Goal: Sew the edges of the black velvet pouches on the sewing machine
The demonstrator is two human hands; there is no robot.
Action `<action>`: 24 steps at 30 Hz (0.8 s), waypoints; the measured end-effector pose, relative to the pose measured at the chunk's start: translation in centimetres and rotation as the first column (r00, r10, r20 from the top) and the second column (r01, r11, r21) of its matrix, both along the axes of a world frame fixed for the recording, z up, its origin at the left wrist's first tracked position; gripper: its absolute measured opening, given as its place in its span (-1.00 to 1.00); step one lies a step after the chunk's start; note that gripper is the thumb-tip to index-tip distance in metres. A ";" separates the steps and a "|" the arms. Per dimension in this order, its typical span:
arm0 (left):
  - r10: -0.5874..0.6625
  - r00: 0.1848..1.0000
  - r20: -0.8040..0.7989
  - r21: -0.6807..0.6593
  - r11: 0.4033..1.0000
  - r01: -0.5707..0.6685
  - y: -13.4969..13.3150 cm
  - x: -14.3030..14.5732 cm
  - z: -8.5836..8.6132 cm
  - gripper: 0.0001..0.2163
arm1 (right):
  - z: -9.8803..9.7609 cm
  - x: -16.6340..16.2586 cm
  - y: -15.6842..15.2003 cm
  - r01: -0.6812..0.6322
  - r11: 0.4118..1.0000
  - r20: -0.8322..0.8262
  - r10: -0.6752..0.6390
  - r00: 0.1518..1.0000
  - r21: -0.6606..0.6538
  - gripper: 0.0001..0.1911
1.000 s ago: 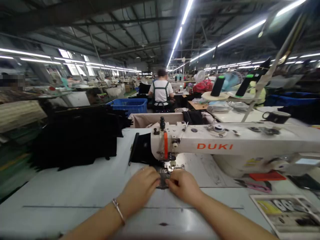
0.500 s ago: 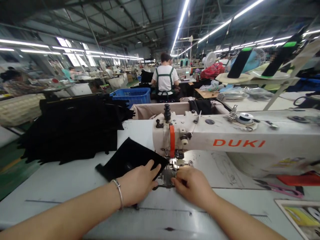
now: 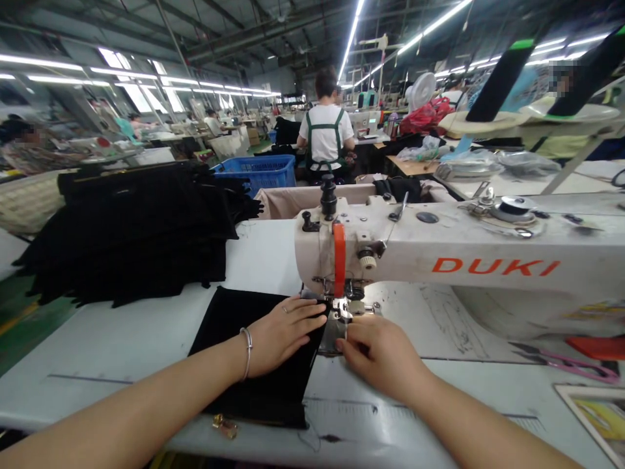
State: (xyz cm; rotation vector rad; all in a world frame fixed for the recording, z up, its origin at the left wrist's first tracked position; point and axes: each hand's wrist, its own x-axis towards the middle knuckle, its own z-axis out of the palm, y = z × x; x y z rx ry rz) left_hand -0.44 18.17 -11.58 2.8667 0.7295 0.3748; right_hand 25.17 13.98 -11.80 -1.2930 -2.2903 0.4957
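A black fabric piece (image 3: 215,322) lies flat on the table, its right edge beside the presser foot (image 3: 343,309) of the white sewing machine (image 3: 410,254). My left hand (image 3: 280,332) rests palm down on the fabric, fingers stretched toward the needle area. To the right of the foot, my right hand (image 3: 383,345) has its fingers curled with thumb and forefinger close together. Whatever they may grip at the machine is hidden. A gold metal piece (image 3: 224,426) shows at the fabric's near edge, by the table's front.
Stacked black fabric pieces (image 3: 131,228) fill the table's left side. Pink-handled scissors (image 3: 576,365) lie at the right, near a tray (image 3: 581,417). Behind the machine are a fabric-lined bin (image 3: 288,195), a blue crate (image 3: 273,170) and a seated person (image 3: 326,133).
The black fabric has turned from a slanted position to lie squarer, reaching the table's front. My left hand has flattened on it. The right hand stays by the foot; the view has shifted slightly.
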 end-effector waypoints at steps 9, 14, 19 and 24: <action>0.181 0.981 -0.067 0.007 0.983 -0.181 -2.5 2.1 0.2 -0.60 | 0.1 -0.1 -0.1 -0.001 1.000 0.012 0.001 1.000 -0.001 -0.70; 0.214 0.975 -0.057 0.012 0.977 -0.214 -3.2 2.6 0.3 -0.60 | 0.1 -0.1 -0.1 -0.007 1.000 0.014 0.007 1.000 0.009 -0.71; 0.213 0.976 -0.033 0.011 0.977 -0.213 -3.2 2.6 0.4 -0.59 | 0.0 -0.1 -0.1 -0.010 1.000 0.020 0.010 1.000 0.014 -0.71; 0.290 0.955 -0.052 0.001 0.957 -0.291 -4.2 3.8 0.6 -0.59 | -0.1 -0.1 -0.2 -0.007 1.000 0.015 0.007 1.000 0.017 -0.70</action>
